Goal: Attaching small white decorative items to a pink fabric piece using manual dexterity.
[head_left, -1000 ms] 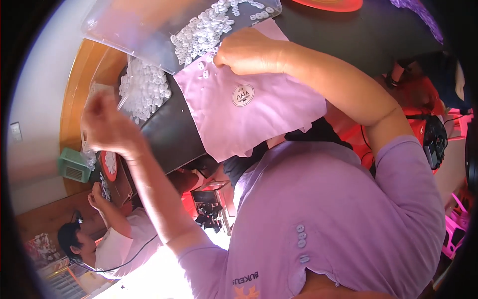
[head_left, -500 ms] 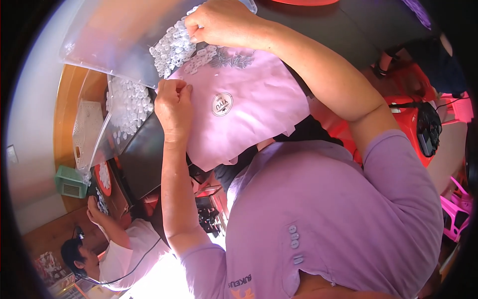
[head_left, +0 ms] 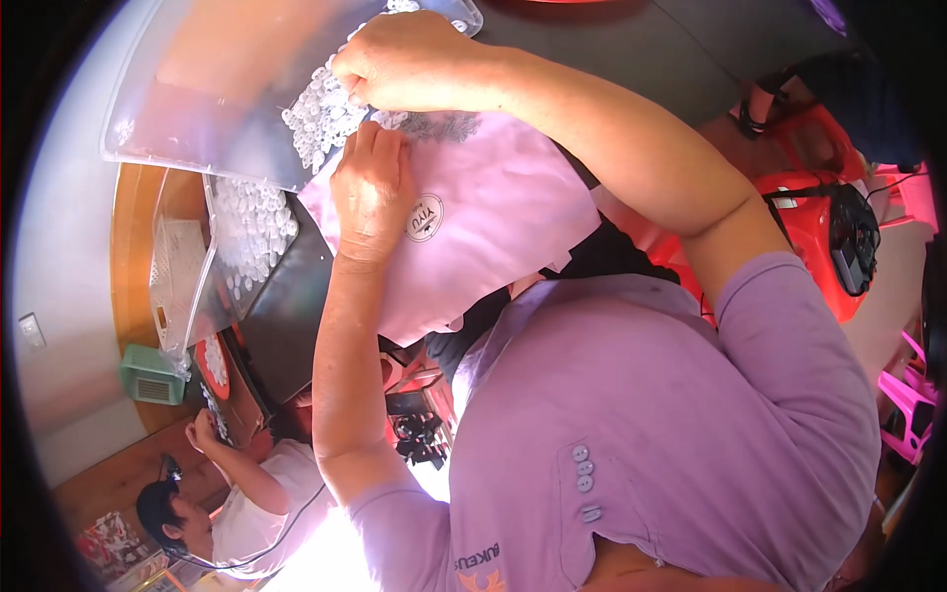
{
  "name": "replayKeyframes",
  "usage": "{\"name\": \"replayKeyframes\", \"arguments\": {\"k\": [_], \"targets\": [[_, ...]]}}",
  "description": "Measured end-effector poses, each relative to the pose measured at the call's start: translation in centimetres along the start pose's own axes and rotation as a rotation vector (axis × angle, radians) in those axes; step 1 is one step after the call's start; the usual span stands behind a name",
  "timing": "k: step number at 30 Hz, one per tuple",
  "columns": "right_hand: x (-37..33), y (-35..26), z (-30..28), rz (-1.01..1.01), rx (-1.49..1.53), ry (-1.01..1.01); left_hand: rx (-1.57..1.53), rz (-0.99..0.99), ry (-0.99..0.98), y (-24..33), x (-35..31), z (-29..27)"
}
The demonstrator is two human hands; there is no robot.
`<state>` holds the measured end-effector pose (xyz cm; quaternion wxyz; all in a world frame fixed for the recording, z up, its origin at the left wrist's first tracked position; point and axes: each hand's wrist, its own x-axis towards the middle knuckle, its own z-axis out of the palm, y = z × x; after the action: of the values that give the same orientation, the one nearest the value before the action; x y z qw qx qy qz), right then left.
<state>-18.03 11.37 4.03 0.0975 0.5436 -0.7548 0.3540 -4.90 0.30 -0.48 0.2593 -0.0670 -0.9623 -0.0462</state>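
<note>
A pink cloth [head_left: 503, 212] with a round white label lies spread at the table edge before me. On its far left part are small white plastic pieces [head_left: 321, 123], heaped up beside a clear plastic tray, and a patch of small grey thin pieces [head_left: 449, 126]. My right hand [head_left: 414, 64] is over the white pieces, its thumb and fingers pinched together; what they hold is too small to name. My left hand [head_left: 373, 192] rests over the cloth just nearer to me, fingers curled down close to the right one. Its fingertips are hidden.
The clear plastic tray [head_left: 197, 89] stands at the far left. A clear bag of white pieces [head_left: 254, 232] lies nearer. Beyond are a green basket [head_left: 153, 375] and a red plate [head_left: 212, 365]. Another person [head_left: 266, 503] works at lower left. Red stools [head_left: 824, 237] stand at right.
My left hand has moved away from the cloth's left edge, to the right and farther off, closer to my right hand. My right hand has shifted a little left and nearer.
</note>
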Motion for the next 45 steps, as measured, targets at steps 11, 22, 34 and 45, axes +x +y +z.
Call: {"name": "replayKeyframes", "arguments": {"k": [11,22,34,45], "targets": [[-0.1,0.0,0.2,-0.029,0.027,0.029,-0.048,0.131,0.015,-0.5,-0.1,-0.1],[-0.3,-0.2,-0.2,-0.007,-0.036,-0.051,-0.226,-0.043,-0.065,-1.6,-0.8,-0.9],[-0.3,-0.6,-0.1,0.046,0.201,-0.074,-1.042,-0.800,0.165,-0.5,-1.2,-3.3],[-0.9,-1.7,0.8,-0.168,0.464,-0.108,-1.557,-0.946,0.167,0.0,-1.5,-4.5]]}}
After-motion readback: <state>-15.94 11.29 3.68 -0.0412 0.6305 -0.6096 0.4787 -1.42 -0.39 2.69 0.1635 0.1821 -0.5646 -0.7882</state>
